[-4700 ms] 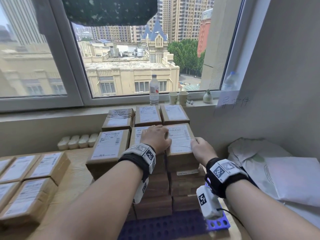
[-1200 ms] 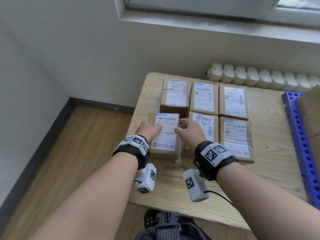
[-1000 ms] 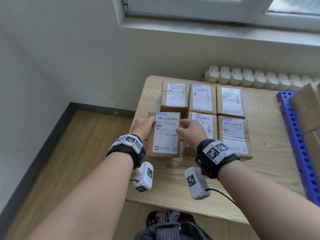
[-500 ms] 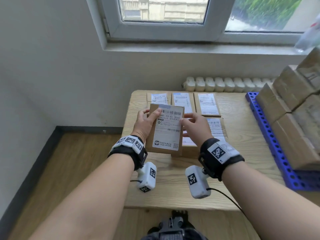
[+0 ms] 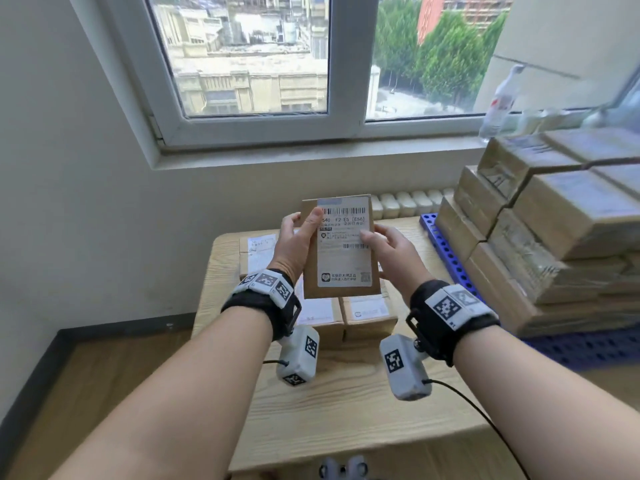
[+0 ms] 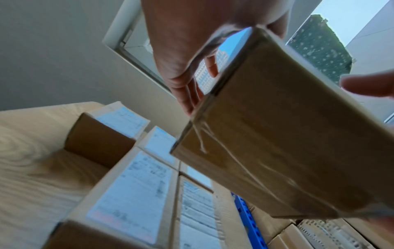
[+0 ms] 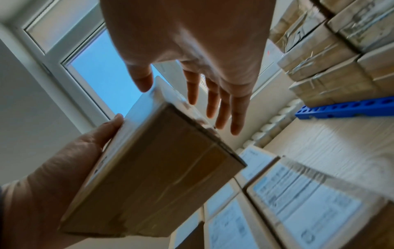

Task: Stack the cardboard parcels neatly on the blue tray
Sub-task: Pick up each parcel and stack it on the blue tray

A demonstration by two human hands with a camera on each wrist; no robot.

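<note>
A cardboard parcel [image 5: 341, 247] is held in the air above the wooden worktop [image 5: 346, 403], label facing the head camera, long side near upright. The left hand [image 5: 294, 242] grips its left edge, thumb on the label and fingers curled behind. The right hand [image 5: 389, 249] lies at the right edge with fingers straight and spread; the thumb touches the label, and the right wrist view shows the fingers [image 7: 221, 107] extended past the parcel, not wrapped round it. Below, further labelled parcels [image 5: 369, 315] lie flat on the worktop, side by side. To the right, the blue tray [image 5: 446, 251] carries a stack of parcels [image 5: 554, 230] several layers high. A window [image 5: 277, 64] is behind.
</note>
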